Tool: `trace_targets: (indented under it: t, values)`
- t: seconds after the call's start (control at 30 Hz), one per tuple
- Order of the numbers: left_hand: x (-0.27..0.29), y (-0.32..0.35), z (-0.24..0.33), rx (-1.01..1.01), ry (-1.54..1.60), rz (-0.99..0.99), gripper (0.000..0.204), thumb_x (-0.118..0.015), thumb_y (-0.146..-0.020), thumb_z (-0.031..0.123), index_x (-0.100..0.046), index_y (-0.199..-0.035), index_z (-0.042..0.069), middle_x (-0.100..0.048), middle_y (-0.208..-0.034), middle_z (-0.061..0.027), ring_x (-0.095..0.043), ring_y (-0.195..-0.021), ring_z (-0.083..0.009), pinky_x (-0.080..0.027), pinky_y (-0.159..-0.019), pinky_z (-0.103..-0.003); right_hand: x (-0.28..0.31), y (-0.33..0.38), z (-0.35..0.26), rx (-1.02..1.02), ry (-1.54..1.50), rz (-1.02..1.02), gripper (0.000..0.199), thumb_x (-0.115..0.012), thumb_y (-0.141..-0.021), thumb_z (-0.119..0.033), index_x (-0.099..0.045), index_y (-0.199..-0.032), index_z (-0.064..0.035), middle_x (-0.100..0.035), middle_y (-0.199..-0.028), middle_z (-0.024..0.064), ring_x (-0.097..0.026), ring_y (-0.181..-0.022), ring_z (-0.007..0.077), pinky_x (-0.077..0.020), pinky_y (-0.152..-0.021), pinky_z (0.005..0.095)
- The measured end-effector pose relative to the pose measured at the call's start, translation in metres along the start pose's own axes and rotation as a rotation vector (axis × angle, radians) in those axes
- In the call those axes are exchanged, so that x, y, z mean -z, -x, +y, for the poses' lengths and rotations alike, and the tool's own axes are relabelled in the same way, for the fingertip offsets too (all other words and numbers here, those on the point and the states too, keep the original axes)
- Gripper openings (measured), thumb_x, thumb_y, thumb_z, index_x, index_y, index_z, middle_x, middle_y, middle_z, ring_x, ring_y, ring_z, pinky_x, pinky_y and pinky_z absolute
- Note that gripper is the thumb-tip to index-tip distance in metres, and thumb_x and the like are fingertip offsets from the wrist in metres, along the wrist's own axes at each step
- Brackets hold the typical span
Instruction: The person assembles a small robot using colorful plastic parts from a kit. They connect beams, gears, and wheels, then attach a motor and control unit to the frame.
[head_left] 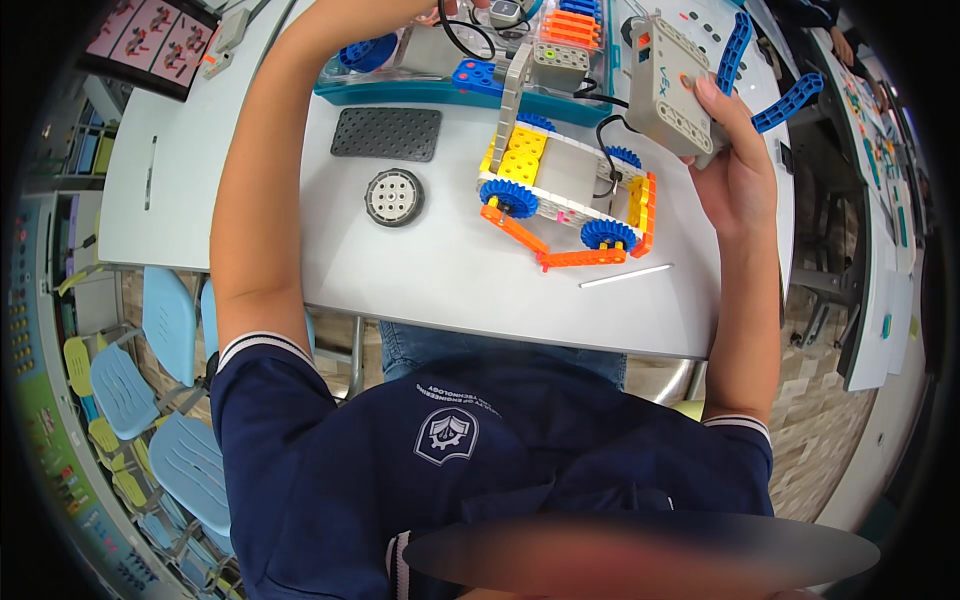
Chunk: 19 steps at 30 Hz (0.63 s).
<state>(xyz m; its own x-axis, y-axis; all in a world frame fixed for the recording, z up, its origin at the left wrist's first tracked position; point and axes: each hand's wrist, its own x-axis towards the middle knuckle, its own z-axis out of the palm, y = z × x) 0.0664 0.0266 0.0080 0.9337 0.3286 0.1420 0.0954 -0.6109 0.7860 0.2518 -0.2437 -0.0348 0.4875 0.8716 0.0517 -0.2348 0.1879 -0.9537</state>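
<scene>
My right hand point(735, 165) grips a grey plastic control brick point(668, 90), raised above the table's right side. Two blue beams point(737, 55) stick out beside it. A black cable point(608, 130) runs down from the brick towards a toy vehicle point(570, 180) with blue gear wheels, yellow blocks and orange beams. At the top edge, my left hand point(432, 14) is partly cut off; its visible fingers are closed around a black cable point(455, 38) looping over the parts bin. Below that hand lie a dark perforated plate point(386, 134) and a grey round wheel point(394, 197).
A teal-edged clear bin point(410, 92) of building parts stands across the table's point(420, 270) far side. Near the front lies a thin white rod point(626, 276). A screen with pictures point(150, 40) is at upper left, light-blue chairs point(168, 325) beyond the table's left.
</scene>
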Motion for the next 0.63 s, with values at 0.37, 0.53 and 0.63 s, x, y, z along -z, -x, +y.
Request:
trace_targets:
  t: [0.37,0.53,0.63]
  values:
    - [0.021,0.003,-0.011,0.062,0.683,-0.087,0.04,-0.047,-0.107,0.021,-0.053,-0.135,-0.006,-0.069,-0.087,-0.0033,-0.07,-0.077,-0.0158,-0.058,-0.071,-0.029,-0.003,-0.001,-0.003,-0.057,-0.016,0.04,0.024,-0.074,-0.091,-0.028,-0.066,-0.094,-0.0057,-0.064,-0.085,0.0021,-0.051,-0.074,0.0067,-0.0357,-0.061,0.0253]
    - [0.029,0.0,-0.022,0.064,0.961,-0.111,0.043,-0.045,-0.106,0.018,-0.044,-0.141,-0.007,-0.064,-0.082,-0.0005,-0.07,-0.082,-0.0184,-0.059,-0.082,-0.037,-0.002,0.0,-0.002,-0.065,-0.038,0.046,0.026,-0.074,-0.091,-0.029,-0.068,-0.097,-0.0055,-0.065,-0.086,0.0026,-0.052,-0.075,0.0071,-0.0361,-0.062,0.0255]
    - [0.032,-0.001,-0.028,0.086,1.108,-0.121,0.049,-0.047,-0.106,0.021,-0.039,-0.145,-0.008,-0.063,-0.082,0.0011,-0.07,-0.09,-0.0212,-0.058,-0.089,-0.042,0.001,-0.002,0.0,-0.075,-0.049,0.059,0.03,-0.074,-0.09,-0.032,-0.069,-0.099,-0.0045,-0.067,-0.088,0.0043,-0.054,-0.076,0.0079,-0.0372,-0.062,0.0263]
